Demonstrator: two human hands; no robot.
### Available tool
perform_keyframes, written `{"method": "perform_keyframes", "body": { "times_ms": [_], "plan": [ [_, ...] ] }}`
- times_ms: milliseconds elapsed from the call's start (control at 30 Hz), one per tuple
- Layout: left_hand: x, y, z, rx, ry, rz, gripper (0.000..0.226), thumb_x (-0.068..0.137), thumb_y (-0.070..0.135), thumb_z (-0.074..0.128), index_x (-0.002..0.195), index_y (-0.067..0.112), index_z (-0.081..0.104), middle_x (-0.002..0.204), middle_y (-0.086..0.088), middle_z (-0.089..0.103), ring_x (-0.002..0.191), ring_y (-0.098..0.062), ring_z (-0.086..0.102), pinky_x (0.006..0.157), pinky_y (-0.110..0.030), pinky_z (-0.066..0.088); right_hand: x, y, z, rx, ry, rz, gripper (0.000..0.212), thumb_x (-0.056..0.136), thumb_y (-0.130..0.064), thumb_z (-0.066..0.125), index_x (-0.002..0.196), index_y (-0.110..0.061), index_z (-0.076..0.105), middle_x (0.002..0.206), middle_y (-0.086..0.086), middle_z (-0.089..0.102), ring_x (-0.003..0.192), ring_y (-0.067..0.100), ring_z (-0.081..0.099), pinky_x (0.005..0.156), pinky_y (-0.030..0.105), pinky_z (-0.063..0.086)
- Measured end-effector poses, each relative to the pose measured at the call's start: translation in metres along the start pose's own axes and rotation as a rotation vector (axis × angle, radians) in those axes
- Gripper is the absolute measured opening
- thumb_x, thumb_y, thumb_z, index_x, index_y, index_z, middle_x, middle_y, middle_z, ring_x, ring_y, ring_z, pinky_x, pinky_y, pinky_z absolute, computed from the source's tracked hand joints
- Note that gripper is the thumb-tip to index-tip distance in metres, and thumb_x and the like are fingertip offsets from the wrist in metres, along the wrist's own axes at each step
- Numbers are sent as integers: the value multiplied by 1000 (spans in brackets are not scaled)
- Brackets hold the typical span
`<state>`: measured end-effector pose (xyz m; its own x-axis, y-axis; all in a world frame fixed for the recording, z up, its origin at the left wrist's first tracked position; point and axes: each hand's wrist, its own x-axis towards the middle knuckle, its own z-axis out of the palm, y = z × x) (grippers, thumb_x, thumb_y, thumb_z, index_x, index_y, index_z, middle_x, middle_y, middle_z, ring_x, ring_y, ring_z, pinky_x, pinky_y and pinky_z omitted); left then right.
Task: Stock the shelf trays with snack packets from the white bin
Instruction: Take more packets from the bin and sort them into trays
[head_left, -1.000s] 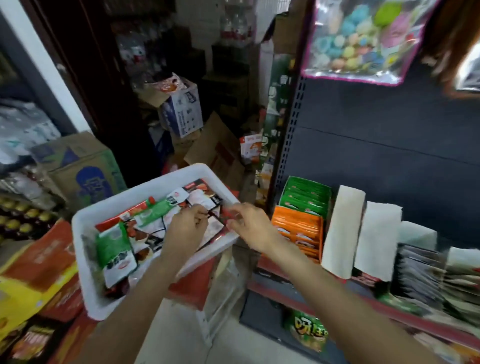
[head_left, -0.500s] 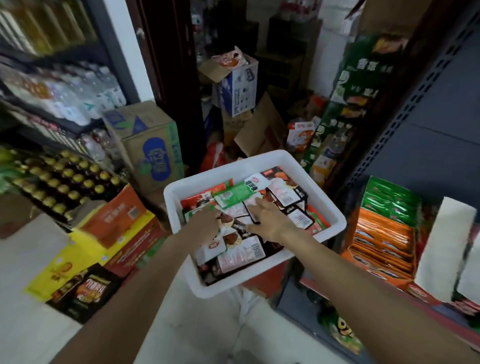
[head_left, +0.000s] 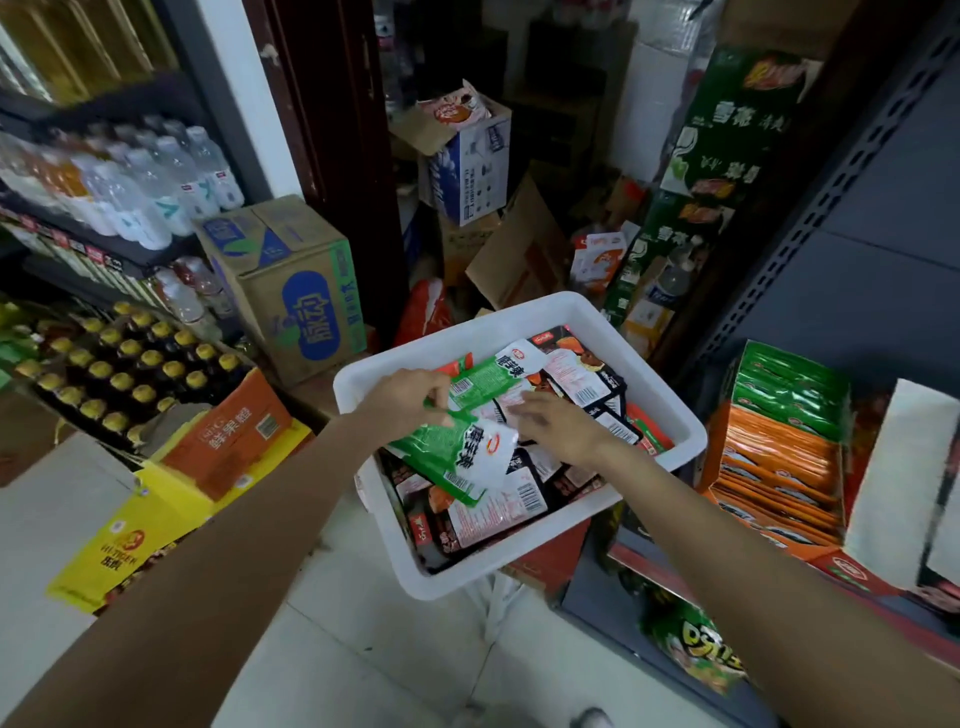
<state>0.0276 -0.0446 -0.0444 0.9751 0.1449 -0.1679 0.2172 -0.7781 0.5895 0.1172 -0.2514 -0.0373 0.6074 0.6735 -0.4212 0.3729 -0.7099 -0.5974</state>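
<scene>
The white bin stands in the middle, full of several snack packets in green, white, red and black. My left hand pinches a green-and-white packet by its top edge and holds it lifted above the pile. My right hand reaches into the bin beside it, fingers on the packets, one fingertip at the lifted packet's edge. A second green packet lies just behind my hands. At the right the shelf trays hold green packets and orange packets standing in rows.
White cartons stand on the shelf at far right. Left are a crate of dark bottles, an orange box and a blue-green carton. More boxes crowd the doorway behind. The pale floor lies below.
The view swung left from the shelf toward the bin. Both hands moved deeper into the bin, and my left hand has lifted a green-and-white packet out of the pile.
</scene>
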Motion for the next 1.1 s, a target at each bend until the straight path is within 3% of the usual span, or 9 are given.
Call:
{"method": "perform_keyframes", "body": {
  "times_ms": [133,267,367,467,600,767,933,1000,1100],
  "plan": [
    [9,17,18,-279,263,-122,31,83,18,71,65,17,46,68,-4,57,70,-19,56,67,-30,45,0,4,-9,469,142,142,69,94,-56,40,125,4,54,127,12,59,117,28,54,104,34,37],
    [24,41,41,-352,256,-158,16,90,20,63,79,10,57,85,-13,66,70,-17,56,67,-26,42,-1,13,-9,545,396,121,17,92,-6,57,108,-7,59,103,12,62,91,21,57,72,20,50],
    [36,47,47,-69,144,-109,28,98,11,44,121,6,58,128,-12,58,100,-23,59,84,-27,43,-4,22,-11,705,454,193,39,95,-1,49,133,-5,45,112,17,62,70,19,66,65,28,58],
    [46,43,48,110,17,-126,48,98,17,46,144,11,35,152,-10,31,137,-26,35,113,-37,28,-15,31,-20,702,534,229,27,96,-3,47,122,-9,51,91,13,68,63,18,68,68,37,59],
    [53,45,48,279,61,-129,49,91,26,60,135,10,46,129,-14,54,118,-31,51,101,-44,42,-28,43,-33,693,628,272,18,95,-1,48,102,-16,54,75,11,66,61,26,65,71,51,58],
    [44,66,45,464,228,-56,28,92,-2,45,118,4,55,98,-18,65,91,-36,64,71,-39,50,-42,46,-42,728,658,307,29,94,-4,51,123,-6,54,99,15,65,74,26,67,72,41,58],
    [37,104,48,111,412,251,27,88,-4,51,110,6,64,74,-16,65,61,-27,60,63,-38,55,-59,46,-58,996,679,314,16,96,-6,43,111,-9,48,102,16,62,83,32,65,69,35,57],
    [35,126,57,137,311,420,42,84,-10,53,120,9,61,77,-17,68,62,-30,64,59,-43,56,-70,49,-66,1115,669,281,15,96,-6,44,110,-5,49,98,17,64,78,30,66,63,31,59],
    [35,155,73,87,216,499,42,93,5,53,134,14,53,126,-10,62,107,-29,63,88,-46,53,-88,57,-81,1305,666,224,10,96,-2,42,99,1,51,81,18,64,62,24,67,53,27,57]
  ]
}}
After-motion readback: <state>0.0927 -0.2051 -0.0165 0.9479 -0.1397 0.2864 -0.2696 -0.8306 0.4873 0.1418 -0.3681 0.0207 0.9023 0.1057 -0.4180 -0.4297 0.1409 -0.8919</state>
